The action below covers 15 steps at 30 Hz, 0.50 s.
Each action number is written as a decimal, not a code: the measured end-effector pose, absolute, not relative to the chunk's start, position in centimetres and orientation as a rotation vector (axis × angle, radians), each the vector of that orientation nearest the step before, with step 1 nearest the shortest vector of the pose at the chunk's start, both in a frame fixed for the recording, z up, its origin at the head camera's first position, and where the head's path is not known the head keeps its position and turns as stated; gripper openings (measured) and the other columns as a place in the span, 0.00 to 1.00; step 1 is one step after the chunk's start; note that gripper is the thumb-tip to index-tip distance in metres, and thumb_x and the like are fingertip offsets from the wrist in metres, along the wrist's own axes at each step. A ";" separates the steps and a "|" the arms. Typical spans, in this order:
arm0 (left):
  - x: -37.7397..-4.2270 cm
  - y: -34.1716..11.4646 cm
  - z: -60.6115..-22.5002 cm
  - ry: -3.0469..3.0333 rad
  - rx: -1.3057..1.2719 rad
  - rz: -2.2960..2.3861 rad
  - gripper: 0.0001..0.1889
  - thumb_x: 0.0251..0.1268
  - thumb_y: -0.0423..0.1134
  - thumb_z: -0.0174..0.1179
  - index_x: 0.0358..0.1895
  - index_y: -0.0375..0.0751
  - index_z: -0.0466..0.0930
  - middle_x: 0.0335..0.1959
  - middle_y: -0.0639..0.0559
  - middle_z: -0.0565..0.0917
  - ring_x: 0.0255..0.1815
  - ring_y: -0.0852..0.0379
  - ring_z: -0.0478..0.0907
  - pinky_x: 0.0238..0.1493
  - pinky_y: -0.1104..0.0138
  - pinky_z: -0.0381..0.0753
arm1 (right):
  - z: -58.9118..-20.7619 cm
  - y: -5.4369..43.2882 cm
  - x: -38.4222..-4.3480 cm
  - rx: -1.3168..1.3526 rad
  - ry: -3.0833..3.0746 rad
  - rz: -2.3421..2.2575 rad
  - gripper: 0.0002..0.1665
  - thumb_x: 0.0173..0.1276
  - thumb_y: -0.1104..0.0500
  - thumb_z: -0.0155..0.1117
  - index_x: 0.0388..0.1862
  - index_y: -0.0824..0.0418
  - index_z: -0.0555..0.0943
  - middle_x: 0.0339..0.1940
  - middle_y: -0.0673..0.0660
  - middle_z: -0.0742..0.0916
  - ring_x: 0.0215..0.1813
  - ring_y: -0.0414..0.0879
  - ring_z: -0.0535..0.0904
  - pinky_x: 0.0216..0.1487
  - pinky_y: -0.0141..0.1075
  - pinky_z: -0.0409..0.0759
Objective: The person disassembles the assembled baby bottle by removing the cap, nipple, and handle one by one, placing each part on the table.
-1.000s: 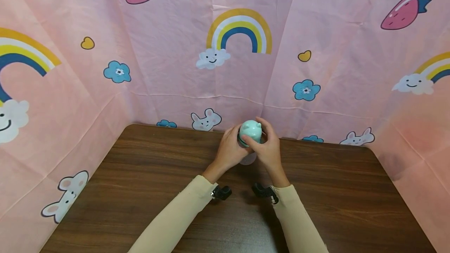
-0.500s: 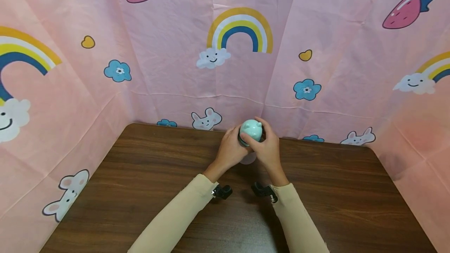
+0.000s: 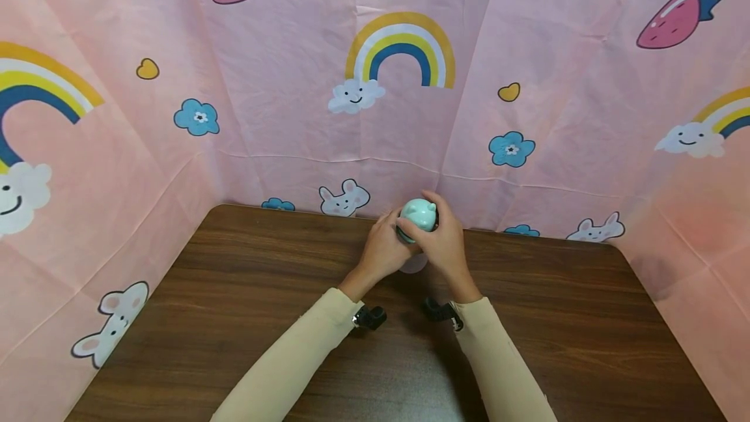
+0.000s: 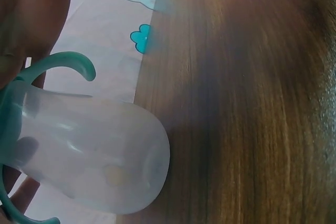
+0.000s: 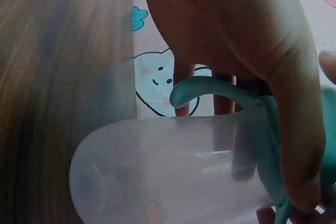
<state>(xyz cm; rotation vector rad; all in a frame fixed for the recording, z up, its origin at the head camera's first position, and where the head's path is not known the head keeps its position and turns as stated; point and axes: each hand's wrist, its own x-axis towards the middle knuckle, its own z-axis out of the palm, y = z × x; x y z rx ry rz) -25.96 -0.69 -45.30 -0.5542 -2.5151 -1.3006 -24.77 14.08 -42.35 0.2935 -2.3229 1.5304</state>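
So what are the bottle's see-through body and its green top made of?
The body looks like smooth, translucent plastic: fingers show through it. The top is probably hard moulded plastic, judging by its glossy highlights and even mint colour.

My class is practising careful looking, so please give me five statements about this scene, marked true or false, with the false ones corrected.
1. The left hand and the right hand both grip the bottle. True.
2. The bottle's body is solid black. False: it is pale and translucent.
3. The cap is mint green, with small bumps on it. True.
4. Pink fabric printed with rainbows hangs behind the brown tabletop. True.
5. The cap lies on the tabletop, away from both hands. False: it is between the two hands.
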 end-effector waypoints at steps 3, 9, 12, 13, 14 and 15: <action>-26.0 -0.7 -45.2 -2.510 -0.590 -1.261 0.39 0.62 0.42 0.79 0.73 0.27 0.77 0.68 0.35 0.83 0.74 0.34 0.77 0.79 0.43 0.68 | -42.3 13.9 -25.2 0.295 -2.348 1.502 0.48 0.67 0.48 0.85 0.80 0.61 0.75 0.69 0.64 0.84 0.60 0.60 0.84 0.58 0.58 0.82; -26.0 -0.6 -45.1 -2.483 -0.577 -1.309 0.32 0.58 0.39 0.79 0.66 0.32 0.82 0.60 0.39 0.87 0.65 0.36 0.82 0.71 0.43 0.76 | -42.2 13.6 -25.4 0.282 -2.348 1.478 0.41 0.67 0.49 0.85 0.73 0.62 0.78 0.62 0.65 0.88 0.55 0.60 0.86 0.53 0.57 0.83; -26.0 -0.5 -45.1 -2.474 -0.538 -1.338 0.26 0.56 0.37 0.78 0.57 0.31 0.84 0.53 0.40 0.88 0.59 0.38 0.83 0.64 0.44 0.81 | -42.2 13.5 -25.4 0.274 -2.354 1.456 0.37 0.68 0.49 0.84 0.68 0.63 0.80 0.55 0.64 0.89 0.50 0.59 0.87 0.49 0.55 0.84; -26.0 -0.5 -45.2 -2.474 -0.527 -1.340 0.25 0.55 0.37 0.78 0.55 0.31 0.84 0.51 0.40 0.88 0.57 0.38 0.83 0.63 0.44 0.82 | -42.1 13.4 -25.4 0.272 -2.355 1.450 0.36 0.68 0.48 0.84 0.67 0.63 0.81 0.54 0.64 0.90 0.49 0.59 0.87 0.47 0.55 0.84; -26.0 -0.5 -45.2 -2.474 -0.517 -1.341 0.23 0.55 0.37 0.78 0.53 0.31 0.84 0.50 0.39 0.88 0.57 0.38 0.83 0.62 0.44 0.82 | -42.1 13.4 -25.4 0.272 -2.355 1.442 0.36 0.68 0.48 0.84 0.67 0.63 0.81 0.53 0.64 0.90 0.48 0.59 0.87 0.46 0.55 0.85; -26.0 -0.5 -45.2 -2.476 -0.509 -1.342 0.23 0.55 0.37 0.78 0.52 0.31 0.83 0.49 0.39 0.88 0.56 0.38 0.83 0.62 0.45 0.82 | -42.1 13.3 -25.4 0.271 -2.356 1.430 0.36 0.68 0.48 0.84 0.67 0.64 0.81 0.52 0.64 0.90 0.47 0.60 0.88 0.45 0.55 0.85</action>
